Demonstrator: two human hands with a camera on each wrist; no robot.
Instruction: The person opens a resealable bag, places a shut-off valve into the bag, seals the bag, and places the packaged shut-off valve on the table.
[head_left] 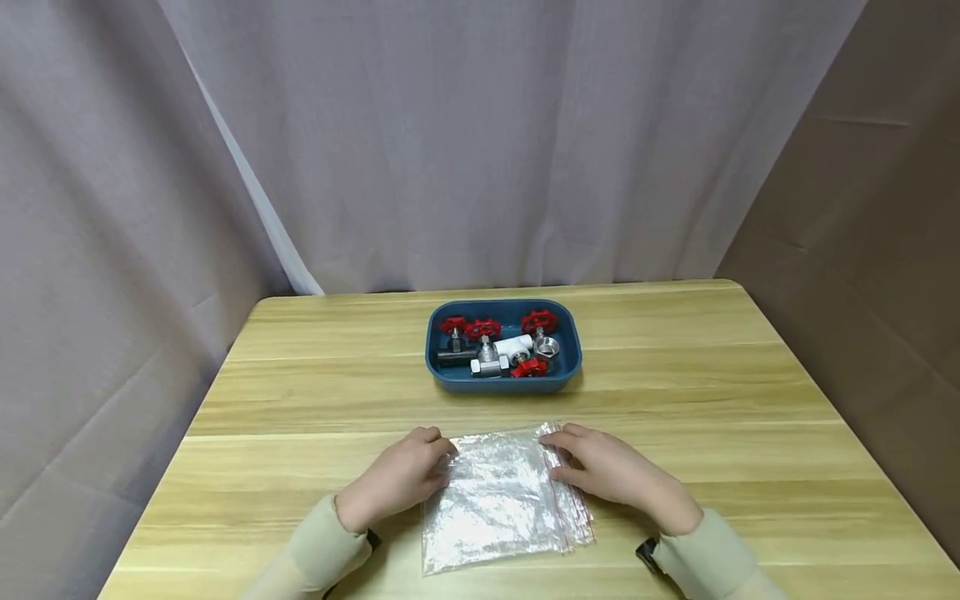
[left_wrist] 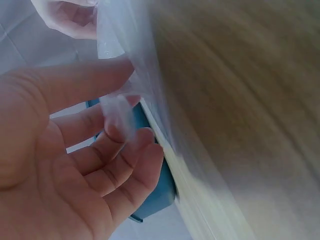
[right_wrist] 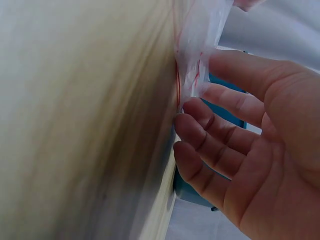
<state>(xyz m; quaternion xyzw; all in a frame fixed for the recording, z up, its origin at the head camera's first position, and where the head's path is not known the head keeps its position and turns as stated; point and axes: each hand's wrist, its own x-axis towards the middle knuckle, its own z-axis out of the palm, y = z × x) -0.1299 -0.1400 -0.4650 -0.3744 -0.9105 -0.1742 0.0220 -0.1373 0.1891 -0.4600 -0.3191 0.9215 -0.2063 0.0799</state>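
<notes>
A stack of clear zip-lock bags [head_left: 495, 500] lies flat near the front of the table, with red seal lines along its right side. My left hand [head_left: 401, 475] pinches the left edge of the stack; in the left wrist view, the plastic passes between thumb and fingers [left_wrist: 122, 175]. At the sealed end, my right hand [head_left: 611, 467] holds the edges of the bags between thumb and forefinger. The right wrist view shows its other fingers [right_wrist: 200, 167] bent loosely beside the red-lined plastic [right_wrist: 192, 55].
Behind the bags stands a blue tray [head_left: 504, 386] holding several valves with red handwheels [head_left: 483, 330] and a white pipe fitting [head_left: 514, 347]. The wooden table [head_left: 750, 400] reaches back to a grey curtain [head_left: 480, 150], and a brown panel [head_left: 877, 250] borders its right side.
</notes>
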